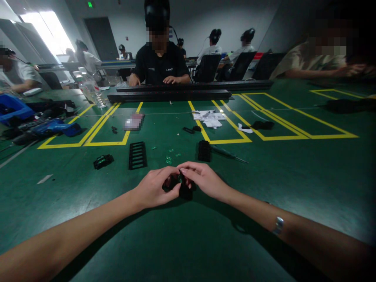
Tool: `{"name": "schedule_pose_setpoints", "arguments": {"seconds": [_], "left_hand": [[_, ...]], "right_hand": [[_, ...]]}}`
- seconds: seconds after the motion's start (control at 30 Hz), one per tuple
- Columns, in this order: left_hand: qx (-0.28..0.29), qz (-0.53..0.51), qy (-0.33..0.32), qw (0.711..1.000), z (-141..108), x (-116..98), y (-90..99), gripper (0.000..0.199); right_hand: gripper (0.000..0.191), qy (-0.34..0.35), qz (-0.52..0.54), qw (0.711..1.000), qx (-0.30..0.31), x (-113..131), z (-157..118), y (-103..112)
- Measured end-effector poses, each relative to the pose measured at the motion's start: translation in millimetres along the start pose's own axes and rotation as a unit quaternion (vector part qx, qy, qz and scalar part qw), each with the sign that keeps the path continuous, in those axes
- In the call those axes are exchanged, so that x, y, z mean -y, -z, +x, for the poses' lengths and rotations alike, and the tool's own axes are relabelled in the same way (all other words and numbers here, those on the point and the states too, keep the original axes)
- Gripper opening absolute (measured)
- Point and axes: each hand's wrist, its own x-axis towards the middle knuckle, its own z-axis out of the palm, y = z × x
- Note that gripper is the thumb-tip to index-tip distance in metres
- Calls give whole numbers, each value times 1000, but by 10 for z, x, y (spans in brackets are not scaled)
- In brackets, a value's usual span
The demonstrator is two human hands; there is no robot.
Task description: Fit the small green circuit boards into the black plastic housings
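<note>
A grey door [101, 38] stands near a bright window [48, 31].

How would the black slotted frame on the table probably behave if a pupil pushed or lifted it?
The black slotted frame is probably stiff: its bars look straight and evenly spaced. Its many openings suggest it is light for its size. Lying flat on the table, it would likely slide rather than roll.

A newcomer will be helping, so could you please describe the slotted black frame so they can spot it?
On the green tabletop, look just beyond the bare left hand. There lies a flat, black, rectangular frame. Ladder-like open slots set it apart from the chunky black block farther right.
</note>
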Motion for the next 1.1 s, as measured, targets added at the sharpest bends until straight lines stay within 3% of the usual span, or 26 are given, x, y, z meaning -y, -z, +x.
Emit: {"name": "schedule_pose_setpoints", "arguments": {"seconds": [0.9, 1.1], "left_hand": [[14, 3, -3, 1000, -26, 38, -24, 29], [43, -7, 7, 999, -33, 55, -25, 30]], "right_hand": [[25, -10, 30, 999, 22, 50, -11, -25], [24, -21, 40, 999, 26, 83, -9, -34]]}}
